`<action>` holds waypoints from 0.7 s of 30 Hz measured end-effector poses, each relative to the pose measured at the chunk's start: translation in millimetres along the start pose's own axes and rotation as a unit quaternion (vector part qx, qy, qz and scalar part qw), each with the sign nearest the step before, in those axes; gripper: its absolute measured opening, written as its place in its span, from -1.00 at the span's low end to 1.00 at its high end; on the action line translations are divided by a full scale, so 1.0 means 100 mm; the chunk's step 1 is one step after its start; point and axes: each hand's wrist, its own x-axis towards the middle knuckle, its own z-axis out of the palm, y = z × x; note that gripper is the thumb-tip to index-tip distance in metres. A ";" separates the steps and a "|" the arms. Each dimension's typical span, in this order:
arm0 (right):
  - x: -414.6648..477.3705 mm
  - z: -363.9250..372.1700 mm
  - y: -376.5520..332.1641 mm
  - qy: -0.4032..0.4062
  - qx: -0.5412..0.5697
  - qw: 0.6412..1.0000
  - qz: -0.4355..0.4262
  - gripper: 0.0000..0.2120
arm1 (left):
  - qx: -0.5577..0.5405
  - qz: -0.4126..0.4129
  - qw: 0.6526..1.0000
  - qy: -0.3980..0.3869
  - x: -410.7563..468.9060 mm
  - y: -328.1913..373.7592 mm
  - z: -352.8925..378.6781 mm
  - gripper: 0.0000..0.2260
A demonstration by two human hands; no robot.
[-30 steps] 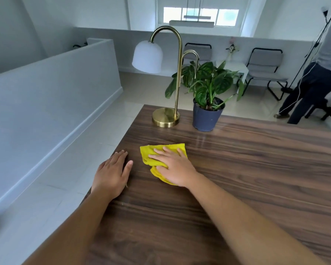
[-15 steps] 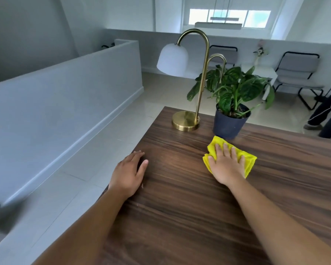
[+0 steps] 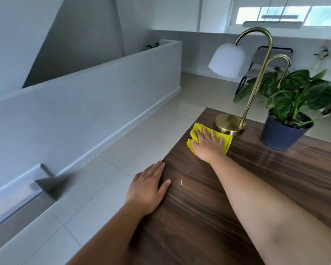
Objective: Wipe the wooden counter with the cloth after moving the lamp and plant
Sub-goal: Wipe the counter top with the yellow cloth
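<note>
- Your right-hand fingers (image 3: 205, 133) lie spread flat on the yellow cloth (image 3: 194, 134), pressing it to the bench (image 3: 208, 217) at its far left corner, centre-right of the frame.
- Cloth edge touches the brass lamp (image 3: 230, 124) base.
- Potted plant (image 3: 284, 131) stands just right of the lamp.
- Your left hand (image 3: 148, 188) rests open, palm down, on the bench's left edge.

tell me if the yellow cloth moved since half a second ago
Yes: the yellow cloth slid left, from in front of the plant pot to against the lamp base.
</note>
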 end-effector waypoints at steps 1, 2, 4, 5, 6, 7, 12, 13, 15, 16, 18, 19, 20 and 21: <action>-0.05 0.01 -0.01 -0.007 -0.007 1.000 -0.014 -0.44 | -0.004 -0.002 1.000 -0.002 -0.01 0.00 0.00 -0.46; -0.13 0.03 -0.03 -0.011 -0.014 0.999 -0.033 -0.44 | -0.008 -0.004 1.000 -0.001 -0.02 0.00 0.00 -0.47; -0.37 0.10 -0.12 -0.011 -0.021 0.996 -0.082 -0.44 | -0.020 -0.012 1.000 0.015 -0.04 -0.01 0.00 -0.48; -0.53 0.15 -0.18 -0.009 -0.021 0.994 -0.107 -0.44 | -0.032 -0.019 0.999 0.031 -0.05 -0.01 -0.01 -0.48; -0.69 0.19 -0.22 -0.008 -0.020 0.991 -0.129 -0.44 | -0.045 -0.026 0.998 0.046 -0.05 -0.01 -0.02 -0.49; -0.84 0.24 -0.25 -0.007 -0.020 0.988 -0.150 -0.44 | -0.056 -0.034 0.996 0.057 -0.04 -0.01 -0.02 -0.49; -1.28 0.35 -0.22 -0.014 -0.040 0.976 -0.215 -0.44 | -0.043 -0.039 0.998 0.026 -0.04 0.03 -0.01 -0.48; -1.24 0.32 -0.19 -0.016 -0.036 0.975 -0.217 -0.45 | -0.037 -0.035 0.998 0.021 -0.03 0.03 -0.01 -0.48; -1.04 0.24 -0.11 -0.013 -0.028 0.978 -0.207 -0.46 | -0.032 -0.033 0.999 0.018 -0.02 0.02 -0.02 -0.49; -0.89 0.19 -0.07 -0.010 -0.029 0.981 -0.190 -0.47 | -0.034 -0.033 0.999 0.016 -0.02 0.01 -0.02 -0.49; -0.55 0.10 0.01 -0.005 -0.033 0.990 -0.136 -0.47 | -0.038 -0.032 0.999 0.014 -0.01 -0.01 -0.01 -0.49; -0.37 0.07 0.04 -0.004 -0.035 0.994 -0.106 -0.46 | -0.039 -0.031 0.999 0.014 -0.01 0.00 -0.01 -0.48; -0.20 0.04 0.05 -0.003 -0.033 0.996 -0.079 -0.45 | -0.039 -0.030 0.999 0.014 -0.01 -0.01 -0.01 -0.47; -0.04 0.02 0.04 -0.001 -0.030 0.998 -0.056 -0.45 | -0.038 -0.030 0.999 0.015 0.00 -0.01 0.00 -0.46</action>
